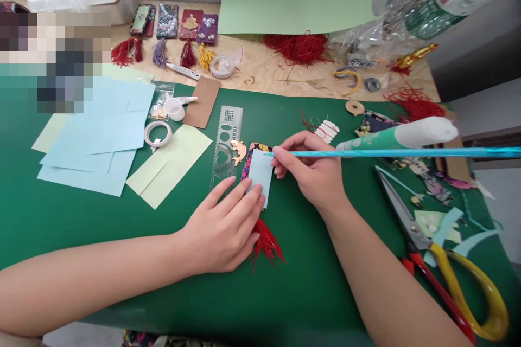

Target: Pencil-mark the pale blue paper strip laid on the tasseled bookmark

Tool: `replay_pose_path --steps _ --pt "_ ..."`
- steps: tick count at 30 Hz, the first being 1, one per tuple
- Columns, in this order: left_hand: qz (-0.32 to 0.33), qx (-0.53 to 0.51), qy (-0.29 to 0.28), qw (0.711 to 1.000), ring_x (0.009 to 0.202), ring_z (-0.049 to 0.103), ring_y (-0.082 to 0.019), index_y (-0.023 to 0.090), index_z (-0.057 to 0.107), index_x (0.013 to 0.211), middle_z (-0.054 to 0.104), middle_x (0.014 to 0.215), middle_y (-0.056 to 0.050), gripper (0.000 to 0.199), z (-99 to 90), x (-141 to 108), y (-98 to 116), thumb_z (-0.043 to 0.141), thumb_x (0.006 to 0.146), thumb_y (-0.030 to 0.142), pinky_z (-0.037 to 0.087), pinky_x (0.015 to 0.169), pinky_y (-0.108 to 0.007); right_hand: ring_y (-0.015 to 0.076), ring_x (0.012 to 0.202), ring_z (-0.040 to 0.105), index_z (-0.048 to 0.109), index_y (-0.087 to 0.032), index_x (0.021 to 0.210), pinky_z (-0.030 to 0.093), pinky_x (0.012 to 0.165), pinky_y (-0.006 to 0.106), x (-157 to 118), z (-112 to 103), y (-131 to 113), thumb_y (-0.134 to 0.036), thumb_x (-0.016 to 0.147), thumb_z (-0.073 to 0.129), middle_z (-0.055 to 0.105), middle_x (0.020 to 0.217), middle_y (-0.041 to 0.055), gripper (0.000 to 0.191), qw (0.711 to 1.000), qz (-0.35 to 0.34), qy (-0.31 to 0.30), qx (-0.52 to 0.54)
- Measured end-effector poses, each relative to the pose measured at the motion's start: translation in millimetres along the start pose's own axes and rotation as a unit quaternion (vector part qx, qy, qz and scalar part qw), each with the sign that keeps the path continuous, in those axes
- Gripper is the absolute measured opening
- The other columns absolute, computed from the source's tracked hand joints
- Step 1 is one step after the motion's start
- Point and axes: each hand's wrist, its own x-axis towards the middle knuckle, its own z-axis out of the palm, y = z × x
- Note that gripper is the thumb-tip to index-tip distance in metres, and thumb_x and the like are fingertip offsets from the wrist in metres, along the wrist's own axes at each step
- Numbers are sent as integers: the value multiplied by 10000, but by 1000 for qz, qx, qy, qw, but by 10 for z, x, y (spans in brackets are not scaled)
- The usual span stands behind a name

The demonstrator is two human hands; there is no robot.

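A small light-blue paper piece (pixel 260 171) lies over a flower-patterned fabric card (pixel 247 165), whose dark edge shows at the top and left. From the card's lower end hangs a red tassel (pixel 267 244). My left hand (pixel 226 225) rests flat on the paper's lower left, fingers stretched out. Pinched in my right hand (pixel 311 171) is a long, shiny blue pencil (pixel 386 154); its tip meets the upper part of the paper. Just left of the card are a clear plastic ruler (pixel 225 143) and a wooden fish-shaped charm (pixel 238 152).
Large scissors (pixel 427 244) and paper scraps lie at the right, below a glue bottle (pixel 399 134). Blue sheets (pixel 101 119), a green sheet (pixel 171 165) and a tape roll (pixel 158 134) lie left. Several tasselled cards (pixel 167 21) and red thread (pixel 299 49) line the back.
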Motion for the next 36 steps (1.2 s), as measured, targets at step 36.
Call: replay_pose_path --steps 36 --pt "6 6 21 1000 1214 550 -328 17 621 1223 610 1293 -170 427 15 16 -7 418 951 276 389 1082 -462 113 423 583 556 -202 653 514 402 217 -56 -18 18 -328 705 808 630 539 -23 287 998 11 -37 -47"
